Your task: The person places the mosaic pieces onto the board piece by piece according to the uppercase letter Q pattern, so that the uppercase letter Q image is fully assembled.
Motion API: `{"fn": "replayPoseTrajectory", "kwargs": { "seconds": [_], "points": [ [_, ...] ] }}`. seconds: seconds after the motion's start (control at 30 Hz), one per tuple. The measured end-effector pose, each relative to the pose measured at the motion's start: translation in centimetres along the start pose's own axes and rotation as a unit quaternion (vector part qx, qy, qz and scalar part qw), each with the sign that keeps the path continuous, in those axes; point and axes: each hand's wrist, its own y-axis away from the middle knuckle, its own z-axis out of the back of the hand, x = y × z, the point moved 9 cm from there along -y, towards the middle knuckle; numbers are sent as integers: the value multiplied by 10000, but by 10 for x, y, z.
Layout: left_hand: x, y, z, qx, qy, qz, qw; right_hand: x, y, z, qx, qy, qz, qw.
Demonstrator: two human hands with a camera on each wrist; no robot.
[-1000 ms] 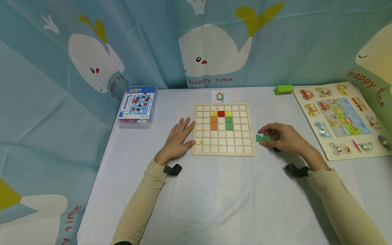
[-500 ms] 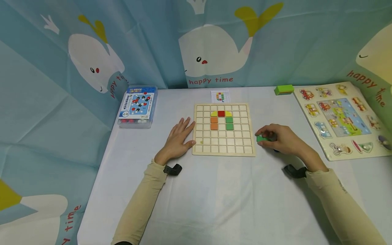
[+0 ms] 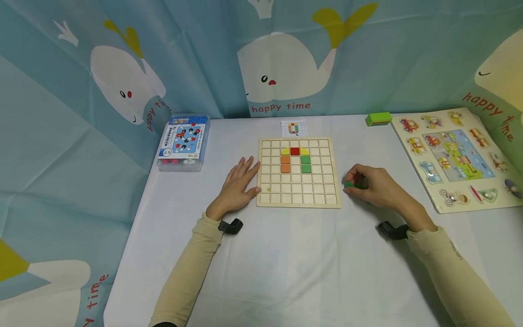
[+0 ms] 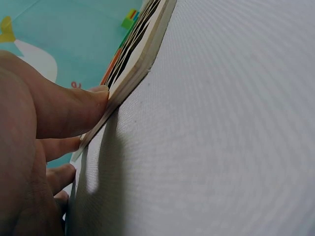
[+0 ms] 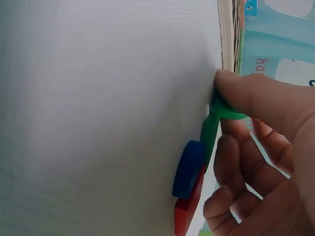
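A green piece (image 5: 228,110) sits in a narrow pinch of my right hand (image 3: 373,184), just off the right edge of the grid board (image 3: 302,205), with a blue piece (image 5: 189,169) and a red piece (image 5: 189,209) near it. I take this as the picking-up step; the next move seems to call for a lift over the rim, leftward to a cell. My left hand (image 3: 237,186) lies spread, thumb touching the left edge. Tablecloth (image 3: 306,263) gives near-side room; the picture puzzle (image 3: 457,156) bounds the right, the pattern card (image 3: 293,129) the far side.
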Motion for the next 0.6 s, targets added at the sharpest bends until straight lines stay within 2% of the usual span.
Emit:
{"fn": "replayPoseTrajectory", "kwargs": {
  "seconds": [0.47, 0.6],
  "points": [
    [0, 0, 1, 20, 15, 37, 10000, 5, 3, 6, -501, 122, 119, 9986],
    [0, 0, 0, 25, 2, 36, 10000, 6, 3, 6, -506, 170, 120, 9985]
  ]
}}
